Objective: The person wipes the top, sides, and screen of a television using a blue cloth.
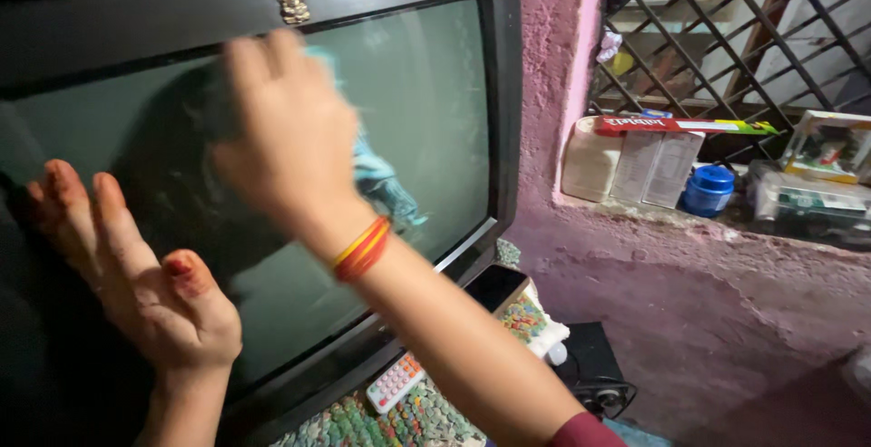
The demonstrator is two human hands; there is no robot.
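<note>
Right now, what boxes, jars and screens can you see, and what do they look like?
TV screen: big, dark, glassy, black frame, left.
Long box: red and green, flat, on top of the sill cartons.
Cartons: white, upright, on the sill.
Jar: small, blue, round, beside the cartons.
Box: colourful, far right.

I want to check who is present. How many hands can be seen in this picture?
2. The left hand lies flat on the television at its left side. The right hand presses a light blue cloth on the screen. None other shows.
</note>
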